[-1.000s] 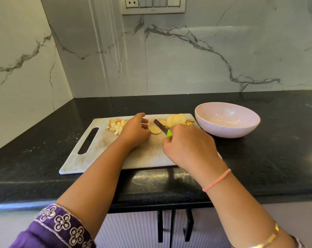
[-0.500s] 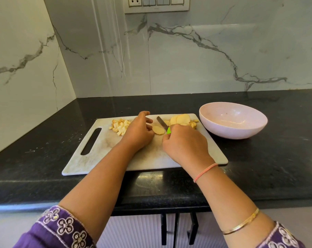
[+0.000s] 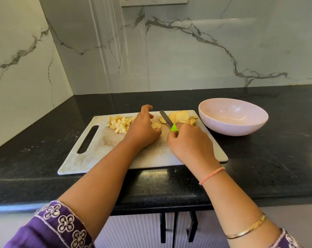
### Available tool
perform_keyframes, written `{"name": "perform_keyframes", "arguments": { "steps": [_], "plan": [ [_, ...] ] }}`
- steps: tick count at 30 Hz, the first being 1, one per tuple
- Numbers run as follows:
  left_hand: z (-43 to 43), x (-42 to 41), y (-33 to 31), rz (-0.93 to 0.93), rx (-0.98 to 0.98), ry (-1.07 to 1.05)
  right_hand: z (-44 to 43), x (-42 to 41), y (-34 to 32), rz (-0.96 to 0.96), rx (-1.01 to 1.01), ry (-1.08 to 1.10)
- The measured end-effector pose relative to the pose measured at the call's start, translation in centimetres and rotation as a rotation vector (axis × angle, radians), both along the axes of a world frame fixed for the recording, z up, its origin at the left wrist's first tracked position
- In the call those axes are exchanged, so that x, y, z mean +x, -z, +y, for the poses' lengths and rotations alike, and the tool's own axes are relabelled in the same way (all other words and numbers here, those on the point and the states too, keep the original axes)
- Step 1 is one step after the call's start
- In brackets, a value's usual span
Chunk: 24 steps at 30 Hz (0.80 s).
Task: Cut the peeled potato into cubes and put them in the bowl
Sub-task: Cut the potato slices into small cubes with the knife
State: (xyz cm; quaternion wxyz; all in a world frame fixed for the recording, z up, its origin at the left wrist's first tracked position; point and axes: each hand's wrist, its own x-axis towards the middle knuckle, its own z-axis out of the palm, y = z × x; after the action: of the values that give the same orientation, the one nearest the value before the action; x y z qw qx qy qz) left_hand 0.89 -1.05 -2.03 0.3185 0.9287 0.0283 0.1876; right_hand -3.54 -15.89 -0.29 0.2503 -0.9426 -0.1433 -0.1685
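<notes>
Head view, centre of frame: the curled fingers (image 3: 149,115) of the left hand (image 3: 142,130) pin one potato slice (image 3: 155,125) to the cutting board (image 3: 98,154), while the right hand (image 3: 187,144) clenches the green-handled knife (image 3: 166,119), blade just beside that slice. A clean cut likely wants fingertips tucked back and even strips, then crosswise cuts. More uncut slices (image 3: 182,116) lie just right of the blade, cubes (image 3: 119,123) to the left; the bowl (image 3: 232,129) on the counter (image 3: 276,158) at right holds none.

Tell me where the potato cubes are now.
In the head view, the potato cubes lie on the cutting board's far side, just left of the left hand.
</notes>
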Motion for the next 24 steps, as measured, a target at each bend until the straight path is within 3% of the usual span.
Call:
{"name": "perform_keyframes", "arguments": {
  "steps": [11, 24],
  "plan": [
    [-0.47, -0.51, -0.39, -0.024, 0.185, -0.123, -0.27, -0.19, -0.34, 0.070, -0.080, -0.010],
    [0.24, -0.27, -0.94, 0.077, 0.066, -0.046, -0.59, -0.48, -0.52, 0.102, -0.085, -0.059]
  ]
}}
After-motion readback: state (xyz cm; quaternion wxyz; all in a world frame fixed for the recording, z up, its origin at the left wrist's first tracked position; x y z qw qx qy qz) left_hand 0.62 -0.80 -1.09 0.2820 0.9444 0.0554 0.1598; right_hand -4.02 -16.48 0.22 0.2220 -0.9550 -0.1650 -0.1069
